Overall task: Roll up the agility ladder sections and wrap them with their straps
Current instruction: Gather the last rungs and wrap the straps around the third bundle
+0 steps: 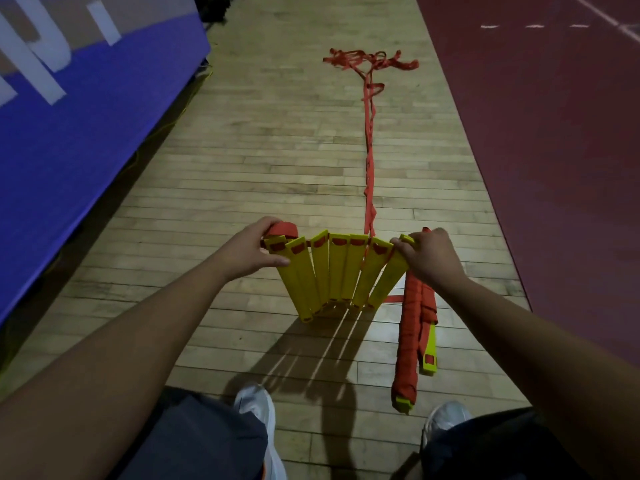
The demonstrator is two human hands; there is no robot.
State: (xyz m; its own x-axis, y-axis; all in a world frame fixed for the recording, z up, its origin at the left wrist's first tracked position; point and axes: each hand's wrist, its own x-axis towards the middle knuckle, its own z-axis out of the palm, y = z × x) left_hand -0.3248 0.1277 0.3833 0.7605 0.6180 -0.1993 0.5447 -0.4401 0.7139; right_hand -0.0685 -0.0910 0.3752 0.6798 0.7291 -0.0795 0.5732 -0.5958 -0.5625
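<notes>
Shows, nearest, two white shoes point(255, 407) on the wooden floor point(259, 150), with dark trouser legs at the bottom edge.

Just ahead of the right shoe, a bundle point(410, 341) of yellow pieces wound in red webbing. Lies flat on the floor, its far end hidden beneath the right hand point(431, 259).

Between both hands and raised off the floor, several yellow slats point(337, 271) from the ladder. Spread like a fan at the top and gathered close at the bottom, with a striped shadow on the boards below.

Left hand point(247, 251) grasping the left end of the fan: fingers curled over a red loop at the top, thumb laid across the outermost slats. Right hand clenched round the top of the rightmost slat.

From behind the fan, a red strap point(369, 161) running straight away along the floor. Ends far off in a loose tangle point(370, 61).

To the left, a blue mat point(86, 133) with white lettering; to the right, a dark red court point(554, 133) marked with white lines.
</notes>
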